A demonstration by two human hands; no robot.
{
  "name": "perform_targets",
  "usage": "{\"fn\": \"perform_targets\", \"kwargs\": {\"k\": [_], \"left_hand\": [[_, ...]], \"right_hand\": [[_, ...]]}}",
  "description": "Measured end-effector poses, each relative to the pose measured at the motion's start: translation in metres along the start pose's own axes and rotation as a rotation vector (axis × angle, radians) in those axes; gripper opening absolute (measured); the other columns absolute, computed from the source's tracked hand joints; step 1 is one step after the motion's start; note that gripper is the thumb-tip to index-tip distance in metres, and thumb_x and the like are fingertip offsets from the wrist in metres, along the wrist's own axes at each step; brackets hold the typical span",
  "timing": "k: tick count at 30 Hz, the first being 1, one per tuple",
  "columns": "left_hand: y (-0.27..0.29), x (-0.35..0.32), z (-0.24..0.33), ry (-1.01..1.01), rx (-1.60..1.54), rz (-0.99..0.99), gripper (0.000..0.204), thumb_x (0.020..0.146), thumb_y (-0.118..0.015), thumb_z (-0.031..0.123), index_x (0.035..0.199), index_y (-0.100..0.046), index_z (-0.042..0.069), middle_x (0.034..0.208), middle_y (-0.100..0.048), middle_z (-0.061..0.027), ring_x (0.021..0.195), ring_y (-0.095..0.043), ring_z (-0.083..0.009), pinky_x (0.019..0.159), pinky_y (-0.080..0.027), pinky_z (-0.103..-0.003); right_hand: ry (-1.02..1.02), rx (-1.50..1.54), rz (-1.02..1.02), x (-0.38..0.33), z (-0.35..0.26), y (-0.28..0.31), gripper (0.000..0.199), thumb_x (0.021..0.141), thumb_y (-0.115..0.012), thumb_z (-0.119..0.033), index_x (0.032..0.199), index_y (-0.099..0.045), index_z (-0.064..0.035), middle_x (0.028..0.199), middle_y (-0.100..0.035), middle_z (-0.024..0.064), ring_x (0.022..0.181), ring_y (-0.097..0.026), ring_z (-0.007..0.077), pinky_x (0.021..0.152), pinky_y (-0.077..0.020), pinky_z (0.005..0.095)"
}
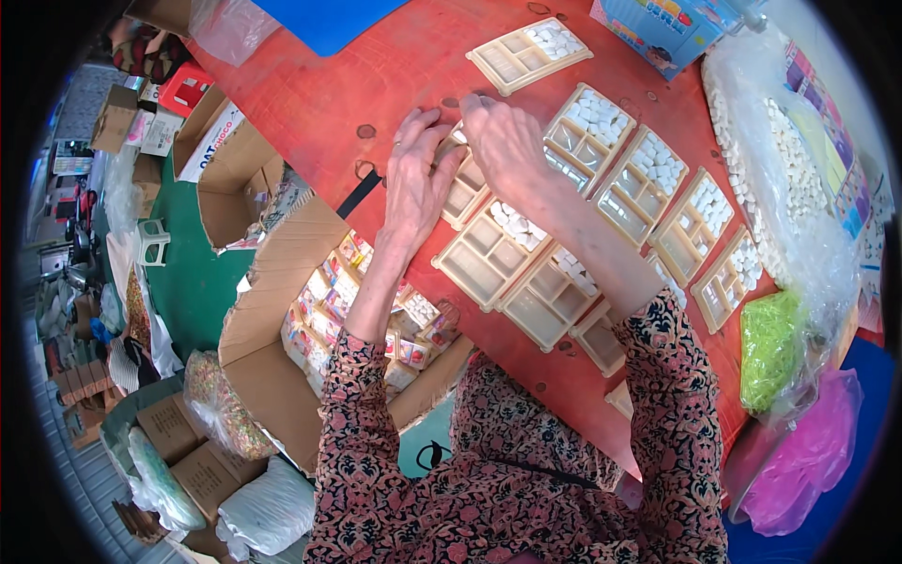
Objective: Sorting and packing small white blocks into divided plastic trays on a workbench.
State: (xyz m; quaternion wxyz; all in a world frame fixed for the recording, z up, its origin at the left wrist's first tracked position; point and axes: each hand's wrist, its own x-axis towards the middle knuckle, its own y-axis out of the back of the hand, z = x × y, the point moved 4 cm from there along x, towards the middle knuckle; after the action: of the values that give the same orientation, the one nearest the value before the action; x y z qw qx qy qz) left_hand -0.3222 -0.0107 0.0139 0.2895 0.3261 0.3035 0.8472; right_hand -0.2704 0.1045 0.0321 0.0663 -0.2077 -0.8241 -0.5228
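On the red table, a cream divided tray is gripped between both hands, beside a row of like trays partly filled with white pieces.

Left hand and right hand are seen curled down over the tray's far end, fingers bent around its edges; how tightly it is held cannot be told. It is judged light, thin and somewhat flexible plastic, best held by its outer rim and kept level so that loose pieces are not spilled.
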Motion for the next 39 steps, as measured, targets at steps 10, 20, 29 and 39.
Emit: {"fn": "perform_targets", "kwargs": {"k": [10,20,29,39], "left_hand": [[0.001,-0.001,0.001,0.021,0.009,0.007,0.029,0.078,-0.066,0.004,0.105,-0.063,-0.006,0.124,-0.055,-0.0201,0.125,-0.046,-0.0401,0.099,-0.042,-0.046],[0.0,0.0,0.007,-0.018,0.043,0.023,0.033,0.082,-0.06,0.002,0.114,-0.057,-0.006,0.123,-0.055,-0.022,0.122,-0.046,-0.0424,0.101,-0.04,-0.047],[-0.001,-0.002,0.01,-0.074,0.081,0.068,0.034,0.085,-0.051,-0.008,0.116,-0.061,0.002,0.122,-0.057,-0.0182,0.12,-0.05,-0.0375,0.1,-0.041,-0.042],[-0.004,-0.004,0.011,-0.076,0.179,0.008,0.053,0.066,-0.048,-0.019,0.114,-0.063,0.001,0.124,-0.054,-0.0239,0.124,-0.045,-0.0425,0.102,-0.041,-0.047]], "right_hand": [[0.091,-0.112,-0.025,-0.001,-0.005,-0.003,0.011,0.077,-0.063,-0.008,0.084,-0.067,-0.0004,0.08,-0.066,0.0184,0.077,-0.069,0.0316,0.06,-0.0551,0.0383],[-0.035,0.204,-0.021,0.0,0.021,0.009,0.008,0.08,-0.057,-0.005,0.078,-0.062,0.0008,0.079,-0.065,0.0213,0.079,-0.064,0.0389,0.066,-0.0516,0.0461],[-0.165,0.437,0.126,-0.007,0.033,0.018,0.011,0.087,-0.054,-0.009,0.084,-0.061,-0.0007,0.077,-0.062,0.0249,0.077,-0.06,0.0436,0.065,-0.0475,0.0497],[-0.148,0.4,0.152,-0.002,0.026,0.015,0.011,0.087,-0.055,-0.01,0.085,-0.061,-0.0013,0.075,-0.062,0.0243,0.075,-0.061,0.0429,0.063,-0.0484,0.0499]]}}
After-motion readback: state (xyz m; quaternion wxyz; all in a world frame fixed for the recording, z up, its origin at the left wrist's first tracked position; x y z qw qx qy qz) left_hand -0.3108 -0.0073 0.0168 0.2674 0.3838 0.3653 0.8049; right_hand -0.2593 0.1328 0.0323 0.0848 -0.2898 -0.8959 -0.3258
